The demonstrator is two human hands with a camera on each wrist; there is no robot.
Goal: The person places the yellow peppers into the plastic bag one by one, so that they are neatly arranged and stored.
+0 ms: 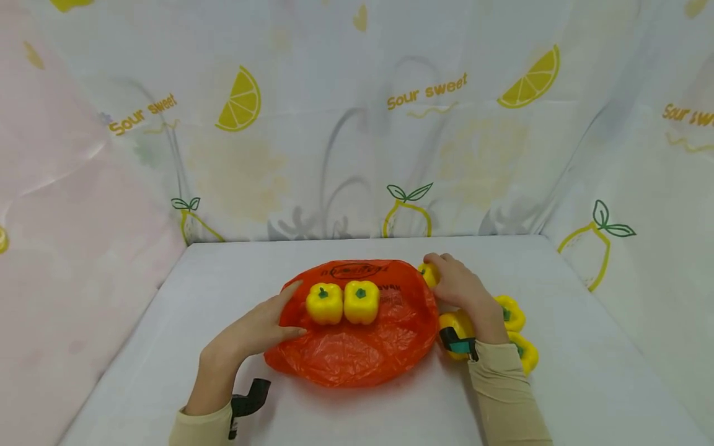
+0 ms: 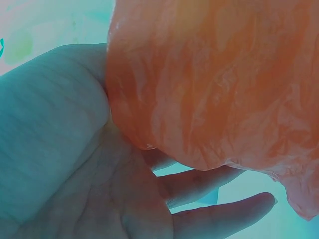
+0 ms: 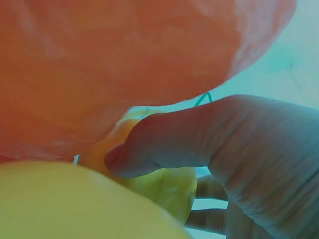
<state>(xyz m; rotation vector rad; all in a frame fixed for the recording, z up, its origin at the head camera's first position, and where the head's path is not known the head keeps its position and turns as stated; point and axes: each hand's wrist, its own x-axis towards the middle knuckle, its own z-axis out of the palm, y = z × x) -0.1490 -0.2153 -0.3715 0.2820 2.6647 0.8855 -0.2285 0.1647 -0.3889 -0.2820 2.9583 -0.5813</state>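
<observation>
A red plastic bag (image 1: 357, 359) with dark print lies on the white table, and two yellow bell peppers (image 1: 325, 305) sit side by side on top of it. My left hand (image 1: 251, 331) is at the bag's left edge with thumb and fingers spread. In the left wrist view, extended fingers (image 2: 224, 214) show beneath the orange-looking bag (image 2: 209, 89). At the bag's far right edge, my right hand (image 1: 460, 285) grips another yellow bell pepper (image 1: 427, 274). The right wrist view shows the thumb (image 3: 159, 144) across this pepper (image 3: 167, 191), with the bag (image 3: 124, 55) right beside it.
Under and beside the right forearm are more yellow bell peppers: one near the wrist (image 1: 456, 325) and two farther right (image 1: 512, 313). Lemon-print cloth (image 1: 334, 155) hangs behind the white table (image 1: 223, 266). Each wrist wears a black camera mount (image 1: 253, 396).
</observation>
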